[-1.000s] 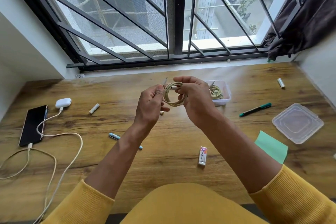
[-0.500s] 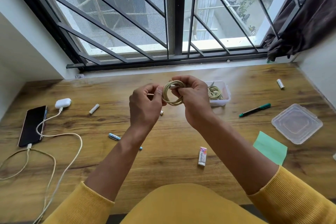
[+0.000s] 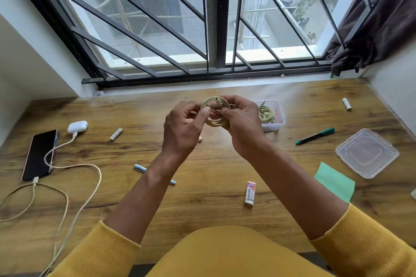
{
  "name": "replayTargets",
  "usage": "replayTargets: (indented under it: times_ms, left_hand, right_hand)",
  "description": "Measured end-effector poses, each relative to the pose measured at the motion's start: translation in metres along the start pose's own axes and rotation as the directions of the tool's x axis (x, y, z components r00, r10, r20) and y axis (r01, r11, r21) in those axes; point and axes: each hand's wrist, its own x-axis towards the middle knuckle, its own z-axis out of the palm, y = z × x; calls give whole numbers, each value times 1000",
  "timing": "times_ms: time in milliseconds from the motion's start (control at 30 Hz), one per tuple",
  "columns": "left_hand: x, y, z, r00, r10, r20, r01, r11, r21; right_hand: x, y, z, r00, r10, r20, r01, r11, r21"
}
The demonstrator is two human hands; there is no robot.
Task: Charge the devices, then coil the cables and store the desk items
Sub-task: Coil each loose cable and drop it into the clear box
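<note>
Here, both hands are raised together above the middle of the wooden tabletop (image 3: 202, 186), each curled onto a small coiled cable (image 3: 215, 111) held between them. The left hand (image 3: 182, 128) pinches the coil's left side with thumb and fingertips; the right hand (image 3: 243, 128) grips its right side, fingers wrapped over the loops, with a connector end showing at the coil's top.

Just behind the right hand, a clear container (image 3: 273, 117) sits on the tabletop with another coiled cable (image 3: 265, 113) inside it. Its lid (image 3: 367, 155) lies well apart at the right, near a green paper (image 3: 335, 182) and a green-capped marker (image 3: 315, 136).

At the far left, a phone (image 3: 40, 155) and a white earbud case (image 3: 77, 127) lie plugged into pale charging cables (image 3: 74, 166) trailing toward the near edge. Batteries (image 3: 116, 134) lie scattered around, and an eraser (image 3: 250, 192) rests near the middle.
</note>
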Motion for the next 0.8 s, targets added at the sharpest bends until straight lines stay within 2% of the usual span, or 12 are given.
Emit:
replayTargets:
  times_ms: [167,267,367,500,633,700,800]
  left_hand:
    - [-1,0,-3,984,-130,124,156,961,-228]
    - [0,-3,-7,954,-196,225,270,890,-368]
    - [1,-6,-11,927,-200,317,337,816,-470]
    - [2,-9,-15,899,-158,409,368,780,-506]
    - [0,-5,-18,842,-80,534,401,754,-520]
    - [0,-3,-19,815,-43,578,407,753,-517]
    - [4,-2,-19,806,-63,588,407,781,-474]
  right_hand:
    - [-3,-3,-2,997,81,8,-82,994,78]
    - [-4,-5,-2,996,87,23,-89,991,98]
    - [-3,-8,-5,994,89,57,-94,990,106]
    - [-4,-7,-8,988,105,113,-119,985,121]
    - [-5,-5,-13,981,132,141,-147,984,100]
    - [-3,-2,-14,978,155,137,-170,980,100]
    - [2,5,-14,982,169,82,-175,982,71]
